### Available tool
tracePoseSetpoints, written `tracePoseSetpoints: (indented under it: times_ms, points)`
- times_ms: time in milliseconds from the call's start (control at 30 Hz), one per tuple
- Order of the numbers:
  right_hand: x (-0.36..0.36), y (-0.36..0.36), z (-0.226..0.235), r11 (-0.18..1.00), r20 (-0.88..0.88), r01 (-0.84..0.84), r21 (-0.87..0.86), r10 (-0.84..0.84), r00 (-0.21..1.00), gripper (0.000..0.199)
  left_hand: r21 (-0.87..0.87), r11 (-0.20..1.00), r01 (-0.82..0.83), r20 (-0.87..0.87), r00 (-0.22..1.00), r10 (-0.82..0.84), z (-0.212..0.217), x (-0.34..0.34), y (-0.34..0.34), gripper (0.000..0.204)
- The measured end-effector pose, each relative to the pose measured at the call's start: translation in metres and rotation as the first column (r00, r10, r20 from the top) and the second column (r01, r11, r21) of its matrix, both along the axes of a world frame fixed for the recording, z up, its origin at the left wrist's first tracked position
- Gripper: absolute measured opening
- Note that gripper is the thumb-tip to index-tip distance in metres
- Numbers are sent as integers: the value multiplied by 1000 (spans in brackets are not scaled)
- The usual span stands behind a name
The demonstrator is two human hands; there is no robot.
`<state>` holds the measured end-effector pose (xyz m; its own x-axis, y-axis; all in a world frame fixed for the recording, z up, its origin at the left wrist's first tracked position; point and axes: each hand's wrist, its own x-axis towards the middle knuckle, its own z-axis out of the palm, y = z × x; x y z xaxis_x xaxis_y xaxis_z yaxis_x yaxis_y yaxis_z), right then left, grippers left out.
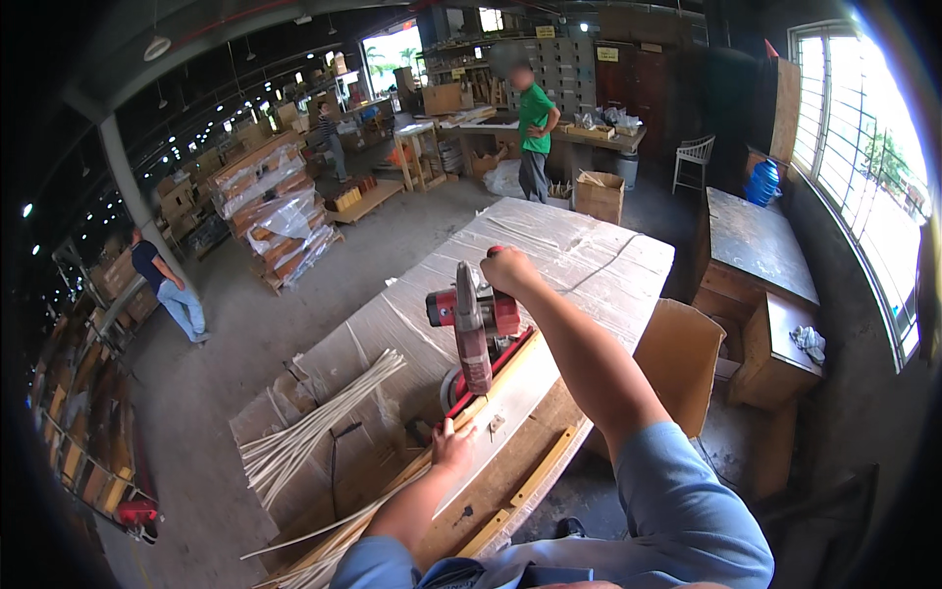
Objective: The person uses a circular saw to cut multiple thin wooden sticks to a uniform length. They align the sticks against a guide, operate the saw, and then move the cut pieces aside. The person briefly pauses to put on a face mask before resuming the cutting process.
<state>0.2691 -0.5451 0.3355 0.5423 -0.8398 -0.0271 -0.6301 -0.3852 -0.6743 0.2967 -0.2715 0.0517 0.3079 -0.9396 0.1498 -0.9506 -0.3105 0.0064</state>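
A red and grey miter saw stands on the plastic-covered worktable in front of me. My right hand is closed round the saw's handle at its far side, with the arm stretched out. A thin light wooden strip lies along the saw's red fence. Near the close end of that fence, my left hand grips the strip, its fingers at the fence's edge. The spot where blade and strip meet is hidden behind the saw's guard. Left of the saw lies a bundle of pale thin rods.
Yellowish wooden bars lie along the table's near right edge. An open cardboard box stands right of the table, before a dark-topped cabinet. A person in green stands beyond the table. Wrapped wood stacks stand at far left.
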Motion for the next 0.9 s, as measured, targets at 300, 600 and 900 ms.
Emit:
tracePoseSetpoints:
  times_ms: [300,600,900]
  points:
    - [15,-13,-22,986,-31,-121,-112,118,992,50,-30,995,-99,-174,980,93,-15,6,6,38]
    - [-4,10,-14,999,20,-35,25,35,999,56,-79,997,26,-31,999,-28,-37,15,7,35]
    - [-29,30,-15,998,82,40,53,-44,996,67,-8,999,47,-31,998,-47,-32,16,0,42]
